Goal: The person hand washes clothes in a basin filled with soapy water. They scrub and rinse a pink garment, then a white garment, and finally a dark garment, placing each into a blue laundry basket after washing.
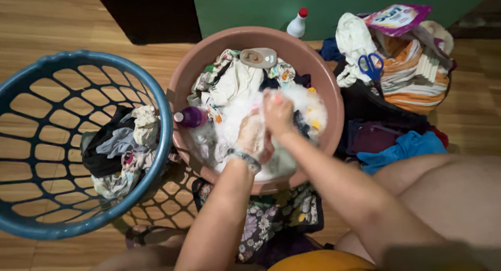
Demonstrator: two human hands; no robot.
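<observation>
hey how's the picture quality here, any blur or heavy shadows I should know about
Head view: both hands, left hand and right hand, are slightly motion-blurred over the suds in the brown basin; the blue basket bows from wide-angle distortion and casts a lattice shadow on the wooden floor; the bottom edge is soft.

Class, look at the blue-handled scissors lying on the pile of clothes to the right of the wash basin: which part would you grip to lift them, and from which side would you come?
Probably grip the scissors by the two blue handle loops, which face up and are uncovered. Come from above: they lie flat on the clothes pile, blades pointing down toward the dark cloth, so a top approach keeps fingers off the blades.
</observation>
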